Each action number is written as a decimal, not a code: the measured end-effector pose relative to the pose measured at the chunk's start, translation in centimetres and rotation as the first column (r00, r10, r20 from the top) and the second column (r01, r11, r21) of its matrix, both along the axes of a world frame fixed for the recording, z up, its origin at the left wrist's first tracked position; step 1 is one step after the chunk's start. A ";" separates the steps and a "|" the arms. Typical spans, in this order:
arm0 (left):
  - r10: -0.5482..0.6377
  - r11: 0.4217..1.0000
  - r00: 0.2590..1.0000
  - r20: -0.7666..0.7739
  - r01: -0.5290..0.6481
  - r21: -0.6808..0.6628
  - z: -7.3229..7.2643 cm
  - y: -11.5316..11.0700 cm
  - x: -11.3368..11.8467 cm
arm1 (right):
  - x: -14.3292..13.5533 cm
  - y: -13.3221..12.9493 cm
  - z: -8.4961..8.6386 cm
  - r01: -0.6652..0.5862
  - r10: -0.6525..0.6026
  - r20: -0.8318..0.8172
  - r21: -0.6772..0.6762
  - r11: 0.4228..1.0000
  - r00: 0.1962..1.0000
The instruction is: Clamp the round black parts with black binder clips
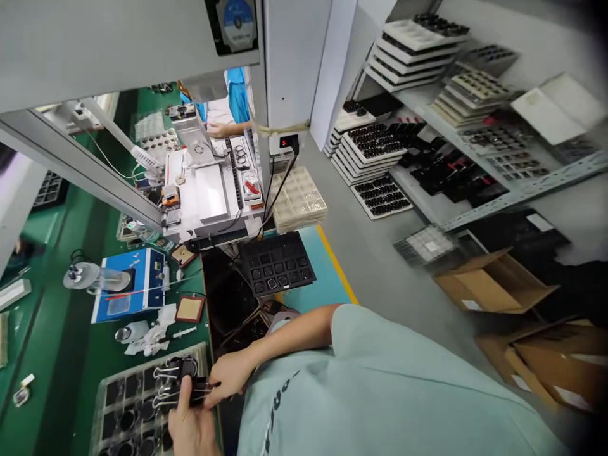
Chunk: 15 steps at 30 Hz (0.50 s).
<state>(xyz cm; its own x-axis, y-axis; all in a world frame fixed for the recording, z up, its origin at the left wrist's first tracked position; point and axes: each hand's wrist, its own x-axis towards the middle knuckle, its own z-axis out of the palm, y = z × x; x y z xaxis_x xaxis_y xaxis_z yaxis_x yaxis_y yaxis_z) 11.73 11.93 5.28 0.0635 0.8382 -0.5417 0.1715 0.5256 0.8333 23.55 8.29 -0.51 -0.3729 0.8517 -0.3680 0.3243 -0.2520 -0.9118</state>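
Note:
My left hand [192, 427] grips a small black part with a round face [189, 366], its thumb pressed on the front. Black binder clips [166, 373] with silver wire handles stick out from the part's left side. From the other side my right hand [231, 378] is closed on the wire handles of another binder clip [202, 388] at the part's edge. Both hands are over a clear compartment tray [102, 405] with black squares and round black parts in its pockets. Fingers behind the part are hidden.
On the green bench [57, 354] stand a blue device [154, 278], a pump bottle [133, 332], crumpled tissue [154, 335] and a sponge tray [190, 309]. A black tray [280, 266] sits beyond my right arm. Shelves with stacked trays [375, 145] and cardboard boxes [494, 282] are rightward. A co-worker's arm [230, 129] shows behind.

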 end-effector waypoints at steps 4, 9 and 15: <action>0.142 0.984 0.973 0.183 -0.160 0.084 0.3 0.3 0.0 | 2.1 -2.8 -1.6 0.121 -0.126 -0.156 -0.041 0.992 0.980; 0.316 0.935 0.938 0.140 -0.333 0.119 0.1 -2.0 -3.5 | 5.1 -7.8 -5.5 0.550 -0.627 -0.110 -0.380 0.744 0.771; 0.481 0.875 0.868 0.120 -0.485 0.001 -2.5 -5.9 -7.1 | 6.2 -9.8 -11.4 0.779 -0.835 0.143 -0.472 0.414 0.531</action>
